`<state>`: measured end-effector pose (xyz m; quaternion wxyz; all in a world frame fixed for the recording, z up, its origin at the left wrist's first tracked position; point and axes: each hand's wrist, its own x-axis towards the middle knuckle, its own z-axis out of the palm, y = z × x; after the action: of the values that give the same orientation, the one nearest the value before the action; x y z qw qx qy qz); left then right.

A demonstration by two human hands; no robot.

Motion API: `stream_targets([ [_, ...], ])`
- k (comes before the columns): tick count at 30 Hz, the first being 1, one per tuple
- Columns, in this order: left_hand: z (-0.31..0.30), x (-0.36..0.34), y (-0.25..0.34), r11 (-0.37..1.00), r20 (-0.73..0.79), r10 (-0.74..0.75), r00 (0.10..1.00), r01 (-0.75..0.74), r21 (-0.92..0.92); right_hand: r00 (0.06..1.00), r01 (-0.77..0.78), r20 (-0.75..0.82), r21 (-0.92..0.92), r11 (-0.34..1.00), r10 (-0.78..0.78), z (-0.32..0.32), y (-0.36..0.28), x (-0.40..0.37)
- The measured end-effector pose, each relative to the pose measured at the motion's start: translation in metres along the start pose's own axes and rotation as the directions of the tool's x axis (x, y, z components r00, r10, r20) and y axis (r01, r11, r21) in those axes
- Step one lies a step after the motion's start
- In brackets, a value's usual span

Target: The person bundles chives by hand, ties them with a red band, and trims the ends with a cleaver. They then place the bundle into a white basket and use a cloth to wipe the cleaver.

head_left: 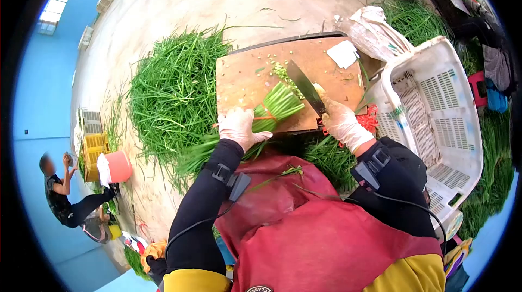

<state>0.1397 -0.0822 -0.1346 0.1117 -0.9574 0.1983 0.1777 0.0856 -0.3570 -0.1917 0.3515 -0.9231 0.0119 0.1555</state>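
My left hand (pixel 237 128), in a thin white glove, grips a bundle of chives (pixel 283 102) tied with an orange-red band. The bundle's pale trimmed ends lie on a brown chopping board (pixel 244 83), and its leaves trail off to the lower left. My gloved right hand (pixel 343 121) is closed around the handle of a cleaver (pixel 304 86). Its dark blade slants up and left, just right of the cut ends. Small chopped bits (pixel 280 70) lie beside the blade. The fingers' undersides and most of the handle are hidden.
A heap of loose chives (pixel 174 83) lies left of the board. Right of it stands a white plastic basket (pixel 446 112); red ties (pixel 371 119) hang near my right wrist. A white piece (pixel 342 54) rests on the board. Another person (pixel 60 191) is far left beside a pink bucket (pixel 118 166).
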Motion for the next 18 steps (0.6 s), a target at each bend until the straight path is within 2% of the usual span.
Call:
stream_targets([
  [1,0.001,-0.005,0.002,0.999,-0.048,0.042,0.998,-0.04,0.035,0.999,0.043,0.0,0.018,0.999,-0.043,0.0,-0.002,-0.001],
  [2,0.004,-0.007,0.002,0.996,-0.072,0.069,0.995,-0.073,-0.045,0.998,-0.007,0.059,-0.006,1.0,0.007,-0.001,-0.005,-0.001],
  [3,0.022,-0.008,-0.003,0.996,-0.065,0.076,0.995,-0.079,-0.039,0.998,-0.014,0.059,0.003,1.0,0.014,0.001,-0.005,-0.001],
  [5,0.063,-0.002,-0.013,0.89,-0.314,0.109,0.943,-0.234,-0.392,0.991,-0.055,0.119,-0.046,0.997,0.06,0.006,-0.002,0.0],
  [6,0.056,-0.004,-0.009,0.87,-0.233,0.075,0.97,-0.178,-0.46,0.996,-0.012,0.088,-0.061,0.998,0.018,0.008,-0.002,-0.001],
  [7,0.058,-0.003,-0.009,0.871,-0.228,0.085,0.97,-0.184,-0.456,0.996,-0.021,0.085,-0.054,0.998,0.025,0.008,-0.002,-0.002],
  [11,0.052,-0.005,-0.004,0.882,-0.309,-0.023,0.951,-0.127,-0.454,0.995,-0.073,0.074,0.008,0.997,0.072,0.003,-0.003,0.001],
  [12,0.032,-0.005,-0.001,0.92,-0.096,-0.009,0.995,-0.03,-0.392,0.996,-0.074,0.043,0.026,0.997,0.073,0.003,-0.002,0.002],
  [13,0.02,-0.005,-0.001,0.951,0.121,-0.016,0.993,0.053,-0.306,0.997,-0.071,0.043,0.031,0.997,0.069,0.005,-0.001,0.001],
  [14,0.028,-0.002,-0.006,0.973,0.041,0.033,0.999,-0.023,-0.232,0.998,-0.051,-0.019,0.015,0.999,0.051,0.008,0.003,0.001],
  [16,0.024,0.001,-0.019,0.963,0.016,0.047,0.999,-0.041,-0.267,0.99,0.027,-0.136,-0.004,1.0,-0.027,0.019,0.015,0.006],
  [18,0.009,0.001,-0.028,0.959,-0.013,0.028,1.0,-0.031,-0.281,0.992,0.014,-0.124,0.019,1.0,-0.011,0.019,0.016,0.006],
])
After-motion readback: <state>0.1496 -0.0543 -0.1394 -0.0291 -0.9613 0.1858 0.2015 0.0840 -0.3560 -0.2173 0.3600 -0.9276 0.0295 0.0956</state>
